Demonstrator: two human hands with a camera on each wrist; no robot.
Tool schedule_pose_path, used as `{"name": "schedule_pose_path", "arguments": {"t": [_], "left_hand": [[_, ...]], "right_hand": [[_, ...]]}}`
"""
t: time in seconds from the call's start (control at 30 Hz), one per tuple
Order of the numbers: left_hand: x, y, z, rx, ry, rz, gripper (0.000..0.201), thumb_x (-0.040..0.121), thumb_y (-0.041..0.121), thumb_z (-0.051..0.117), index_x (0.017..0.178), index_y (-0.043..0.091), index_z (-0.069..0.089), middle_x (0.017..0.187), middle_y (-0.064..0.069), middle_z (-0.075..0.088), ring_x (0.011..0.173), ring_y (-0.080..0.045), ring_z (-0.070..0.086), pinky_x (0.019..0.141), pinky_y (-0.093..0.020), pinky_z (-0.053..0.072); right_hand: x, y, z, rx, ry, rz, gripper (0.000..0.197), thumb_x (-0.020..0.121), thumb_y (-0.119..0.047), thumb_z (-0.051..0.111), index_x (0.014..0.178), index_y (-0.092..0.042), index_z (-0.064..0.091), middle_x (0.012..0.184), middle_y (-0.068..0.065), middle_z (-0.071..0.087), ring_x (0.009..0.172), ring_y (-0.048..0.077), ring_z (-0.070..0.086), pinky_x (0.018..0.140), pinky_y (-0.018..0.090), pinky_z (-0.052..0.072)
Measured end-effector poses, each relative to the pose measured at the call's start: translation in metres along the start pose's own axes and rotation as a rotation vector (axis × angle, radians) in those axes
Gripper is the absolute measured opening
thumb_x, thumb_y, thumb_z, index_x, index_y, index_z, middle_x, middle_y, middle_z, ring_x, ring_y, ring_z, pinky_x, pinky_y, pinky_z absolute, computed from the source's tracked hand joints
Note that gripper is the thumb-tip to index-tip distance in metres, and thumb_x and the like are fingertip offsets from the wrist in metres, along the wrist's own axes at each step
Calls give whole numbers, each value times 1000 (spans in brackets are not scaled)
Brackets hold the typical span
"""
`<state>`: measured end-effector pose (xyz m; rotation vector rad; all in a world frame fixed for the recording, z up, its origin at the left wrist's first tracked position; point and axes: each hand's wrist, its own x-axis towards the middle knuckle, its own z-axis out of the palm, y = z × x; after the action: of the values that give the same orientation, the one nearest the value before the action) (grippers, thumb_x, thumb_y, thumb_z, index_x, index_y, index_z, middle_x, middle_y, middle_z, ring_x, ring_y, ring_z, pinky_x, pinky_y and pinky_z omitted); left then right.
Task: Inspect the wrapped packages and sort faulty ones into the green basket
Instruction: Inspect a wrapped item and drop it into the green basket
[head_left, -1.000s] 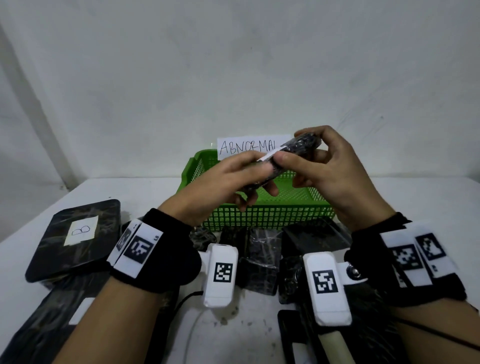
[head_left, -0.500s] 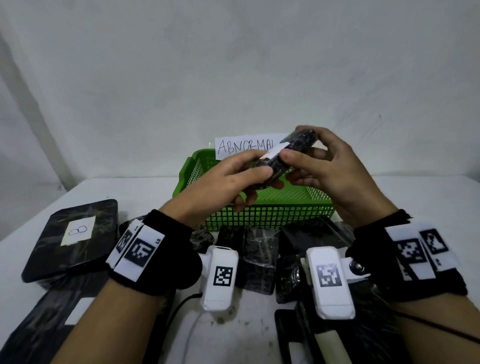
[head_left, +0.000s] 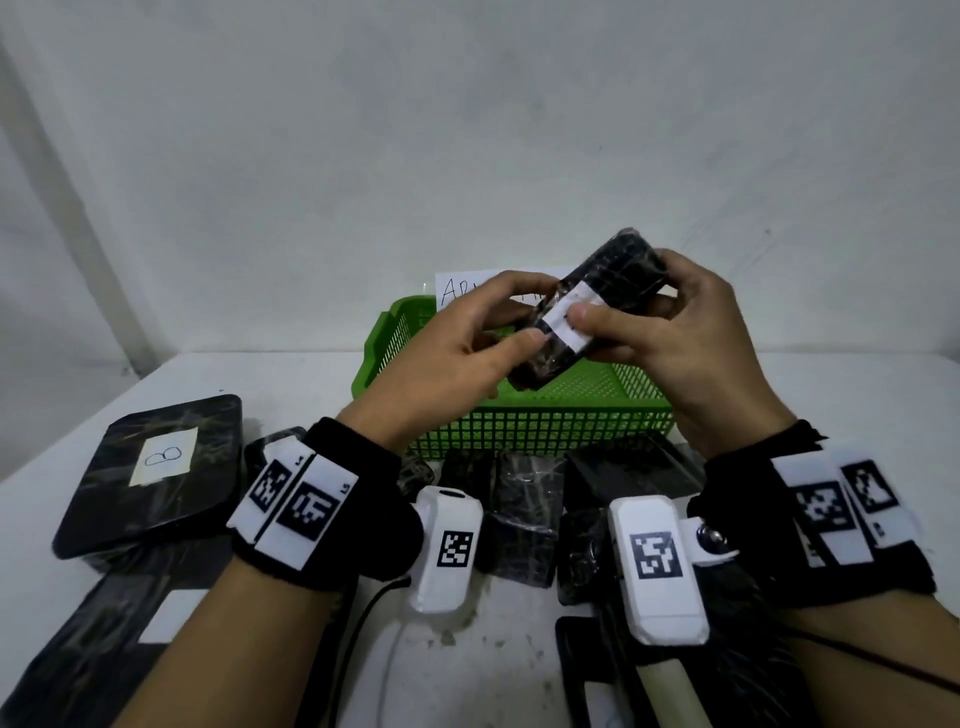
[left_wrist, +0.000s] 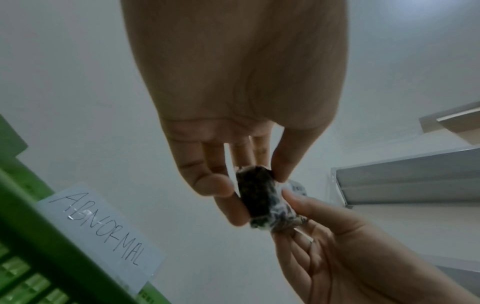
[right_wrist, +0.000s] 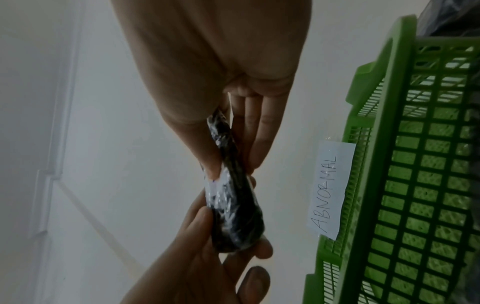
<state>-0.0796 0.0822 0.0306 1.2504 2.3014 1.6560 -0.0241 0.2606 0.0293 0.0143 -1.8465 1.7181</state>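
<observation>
A small black package (head_left: 587, 306) wrapped in clear film, with a white label on its face, is held in the air over the green basket (head_left: 540, 426). My left hand (head_left: 467, 343) grips its lower end with thumb and fingers. My right hand (head_left: 670, 332) grips its upper part, thumb pressed on the label. The left wrist view shows the package (left_wrist: 257, 195) end-on between both sets of fingers; the right wrist view shows the package (right_wrist: 231, 195) edge-on. The basket (right_wrist: 420, 164) carries a paper tag reading ABNORMAL (right_wrist: 330, 191) and looks empty inside.
Several black wrapped packages (head_left: 524, 509) lie on the white table in front of the basket. A large flat black package (head_left: 156, 473) with a white label sits at the left, another (head_left: 104, 660) nearer me. More dark packages (head_left: 644, 654) lie at the lower right. A wall stands close behind.
Both hands have turned the package so its labelled face points toward me, and raised its far end. My right thumb now lies on the label.
</observation>
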Motion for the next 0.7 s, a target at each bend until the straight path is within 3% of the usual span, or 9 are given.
{"name": "schedule_pose_path", "arguments": {"t": [0.13,0.2,0.3,0.4,0.47,0.57,0.7], "left_hand": [[1,2,2,-79,-11,-16,36,97,10,60,132,17,54,107,-1,72,76,-21,75,64,-28,56],[2,2,4,-108,12,-19,34,95,11,64,128,16,56,107,-6,71,75,-25,75,68,-30,59],[3,-1,4,-55,83,1,33,92,14,69,123,24,61,104,0,70,75,-22,74,68,-24,58],[4,-7,4,116,154,14,38,84,25,78,117,35,63,97,12,66,64,-7,65,60,-14,48],[4,-8,6,157,139,20,42,78,28,83,114,33,63,95,13,62,59,-2,55,58,-14,42],[6,-10,9,101,80,22,44,76,29,85,113,32,62,100,10,58,64,-6,55,61,-21,45],[6,-6,8,48,50,-6,32,90,34,70,121,33,61,104,8,63,80,-17,70,70,-27,53]], "right_hand": [[4,-1,-7,73,10,92,62,75,-5,84,129,-8,52,93,12,78,79,23,78,67,31,62],[5,-1,-7,88,34,116,60,78,-12,83,128,-9,51,92,11,79,75,22,77,65,30,61],[4,2,-5,23,-24,181,42,87,-25,77,122,-12,59,89,8,79,65,21,75,59,30,62],[2,4,-2,19,-117,253,37,92,-34,69,123,-14,64,92,6,79,72,26,75,64,31,63],[1,3,-1,49,-151,288,38,92,-39,68,121,-14,66,99,9,79,78,27,75,68,32,64],[1,3,0,34,-102,212,29,91,-32,71,113,-13,69,101,14,77,76,22,76,70,34,63],[3,3,-3,33,-40,112,20,90,-19,73,107,-11,69,86,7,78,66,13,72,67,28,62]]}}
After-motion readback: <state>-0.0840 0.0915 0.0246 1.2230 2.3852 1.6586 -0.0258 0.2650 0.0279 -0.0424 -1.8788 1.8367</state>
